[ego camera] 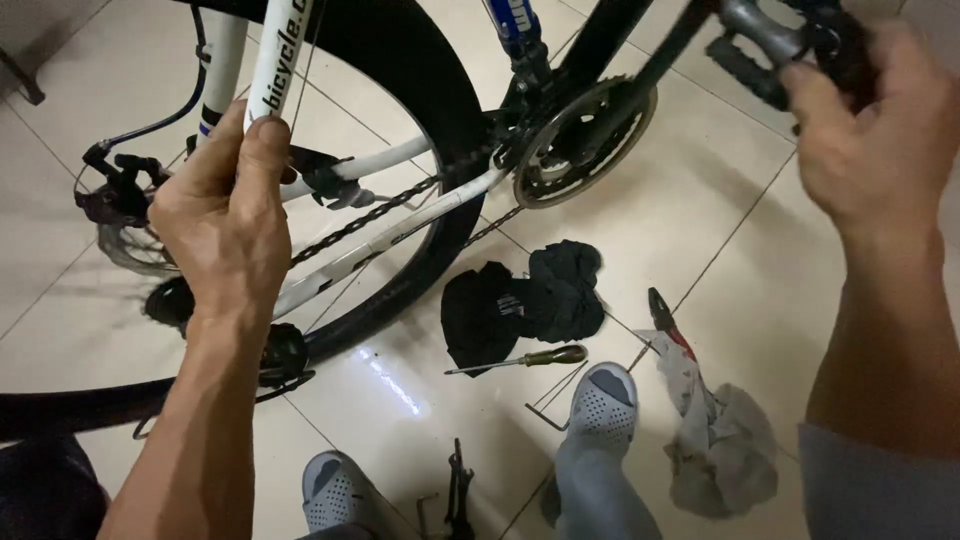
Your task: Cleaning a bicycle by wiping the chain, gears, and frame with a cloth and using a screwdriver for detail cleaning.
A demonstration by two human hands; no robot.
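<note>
Black-lettered label on white frame tube [283,60]
</note>
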